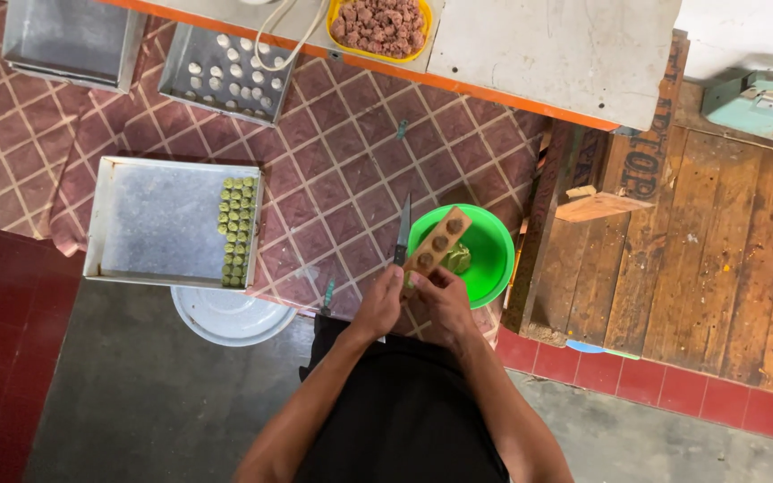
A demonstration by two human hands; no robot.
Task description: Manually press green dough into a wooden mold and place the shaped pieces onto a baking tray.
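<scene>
Both hands met at the wooden mould (437, 243) — right hand (443, 295) clasped its near end, left hand (381, 298) gripped the knife (402, 234) — mould slanting up-right over the green bowl (485, 241), nearer the right.

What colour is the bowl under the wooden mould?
Bright green bowl, seen clearly in the head view, beneath the wooden mould.
</scene>
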